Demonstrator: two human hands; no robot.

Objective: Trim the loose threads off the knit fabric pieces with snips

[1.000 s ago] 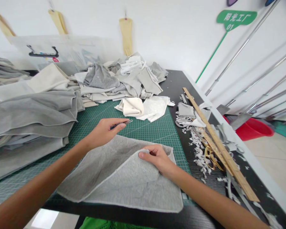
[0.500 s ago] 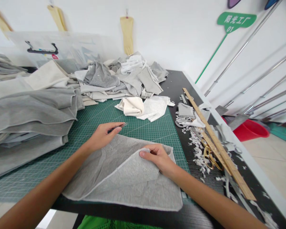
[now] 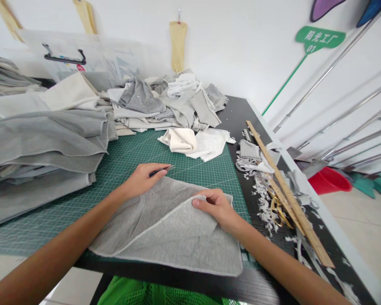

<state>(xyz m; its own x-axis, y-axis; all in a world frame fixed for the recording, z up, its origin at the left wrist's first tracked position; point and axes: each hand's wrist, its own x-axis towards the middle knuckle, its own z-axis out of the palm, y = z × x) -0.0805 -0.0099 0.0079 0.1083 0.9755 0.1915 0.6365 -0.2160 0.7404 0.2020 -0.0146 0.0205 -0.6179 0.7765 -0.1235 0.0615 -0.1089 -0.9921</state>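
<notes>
The cloth [image 3: 178, 232] is spread over the mat [image 3: 131, 148], long axis running left to right, its turned-back edge pinched by the right hand [image 3: 218, 207]. The tool [image 3: 158, 172], pointed rightward, is clasped and mostly hidden by the left hand [image 3: 144, 180].

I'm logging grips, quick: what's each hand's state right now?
Left hand: closed, holding a small dark-handled tool.
Right hand: closed, pinching a turned-back part of the grey cloth.

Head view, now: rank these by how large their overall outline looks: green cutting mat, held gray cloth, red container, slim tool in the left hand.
1. Green cutting mat, partly covered
2. Held gray cloth
3. Red container
4. Slim tool, partly hidden
</notes>
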